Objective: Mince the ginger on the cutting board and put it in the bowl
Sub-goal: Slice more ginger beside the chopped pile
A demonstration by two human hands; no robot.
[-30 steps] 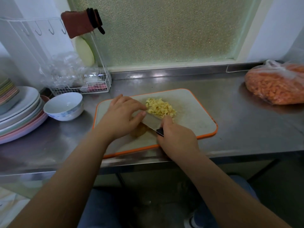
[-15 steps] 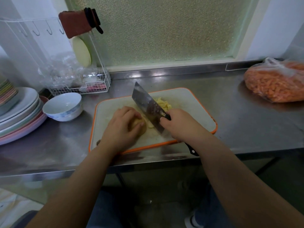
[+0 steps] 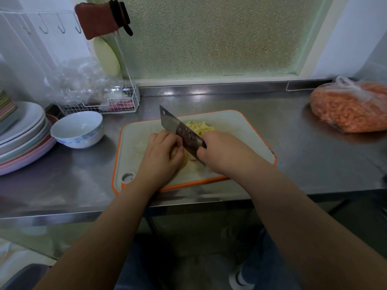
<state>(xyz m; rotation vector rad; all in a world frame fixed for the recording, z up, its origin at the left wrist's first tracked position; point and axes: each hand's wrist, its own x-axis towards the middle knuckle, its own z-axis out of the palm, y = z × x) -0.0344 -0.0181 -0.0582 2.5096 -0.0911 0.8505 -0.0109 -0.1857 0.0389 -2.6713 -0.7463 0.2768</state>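
A white cutting board (image 3: 240, 130) with an orange rim lies on the steel counter. A pile of minced yellow ginger (image 3: 199, 127) sits at its far middle. My left hand (image 3: 161, 151) presses down on an uncut ginger piece (image 3: 184, 162), mostly hidden under the fingers. My right hand (image 3: 222, 151) grips the handle of a cleaver (image 3: 178, 128), whose blade stands on edge beside my left fingers, over the ginger. A white bowl (image 3: 77, 128) with a blue pattern stands empty to the left of the board.
Stacked plates (image 3: 23, 139) sit at the far left next to the bowl. A white wire rack (image 3: 100, 105) with plastic bags stands behind it. A bag of orange food (image 3: 349, 107) lies at the right back. The counter's front edge runs just below the board.
The cleaver went from lying flat by the minced pile to standing on edge against my left fingers. My left hand slid back onto the uncut ginger piece.
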